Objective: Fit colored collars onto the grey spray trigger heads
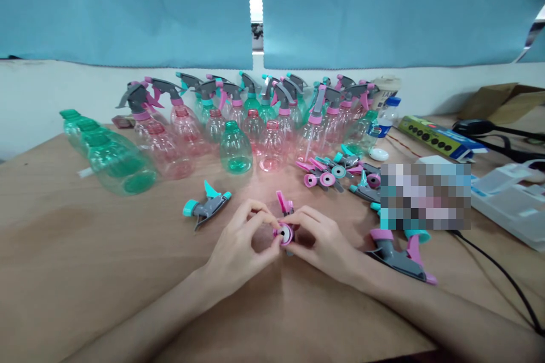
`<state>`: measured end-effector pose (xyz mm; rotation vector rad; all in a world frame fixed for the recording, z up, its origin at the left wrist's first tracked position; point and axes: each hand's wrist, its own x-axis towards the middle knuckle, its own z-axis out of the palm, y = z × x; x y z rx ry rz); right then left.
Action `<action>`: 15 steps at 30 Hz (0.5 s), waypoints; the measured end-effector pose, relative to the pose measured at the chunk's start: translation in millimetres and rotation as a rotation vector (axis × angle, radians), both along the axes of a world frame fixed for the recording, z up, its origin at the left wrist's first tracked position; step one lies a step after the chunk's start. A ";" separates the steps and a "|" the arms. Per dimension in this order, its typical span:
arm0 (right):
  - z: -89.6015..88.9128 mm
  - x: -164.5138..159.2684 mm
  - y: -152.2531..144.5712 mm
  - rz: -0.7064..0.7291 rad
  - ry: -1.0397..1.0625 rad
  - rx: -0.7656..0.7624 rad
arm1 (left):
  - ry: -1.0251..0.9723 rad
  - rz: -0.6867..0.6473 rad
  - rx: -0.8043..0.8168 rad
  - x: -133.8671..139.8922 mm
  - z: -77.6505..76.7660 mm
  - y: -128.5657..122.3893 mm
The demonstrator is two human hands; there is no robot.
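"Where is the piece you're handling?"

"The pink-and-grey spray head [286, 233] is between my fingertips, just above the table [106, 272]. Its pink collar faces me, and a white disc with a dark hole sits inside."

"And the containers?"

"Beyond my hands, a green bottle [235, 150] and a pink bottle [271, 147] stand uncapped, side by side. I can't tell whether either holds liquid. Behind them, crowded rows of bottles wear spray heads; a pale tube shows inside one pink body. More green bottles [119, 161] are over to my left. A blue-capped drink bottle [385, 119] stands right of the rows."

"What else is around you?"

"One teal-collared spray head [207, 207] lies beyond my left hand, and a heap of spray heads [327, 176] lies beyond my right. A pink-collared one [400, 258] is just beside my right forearm. Farther right are a clear plastic case [511, 198] and a black cable [502, 272]."

"How are your hands?"

"My left hand [247, 238] and right hand [321, 238] face each other, fingers bent, thumbs low, both pinching the collar from opposite sides."
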<state>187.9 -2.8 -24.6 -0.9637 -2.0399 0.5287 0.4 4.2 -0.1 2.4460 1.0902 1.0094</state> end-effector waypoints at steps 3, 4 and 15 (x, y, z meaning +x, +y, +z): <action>0.5 -0.6 -0.3 -0.006 -0.006 0.057 | 0.017 0.012 -0.010 -0.7 2.0 -0.5; 0.5 -0.8 -0.2 -0.008 -0.009 0.071 | 0.024 0.019 -0.014 -0.7 2.6 -0.7; -1.2 -3.2 -1.3 -0.049 -0.085 0.153 | 0.026 0.079 -0.048 2.4 -0.4 -4.5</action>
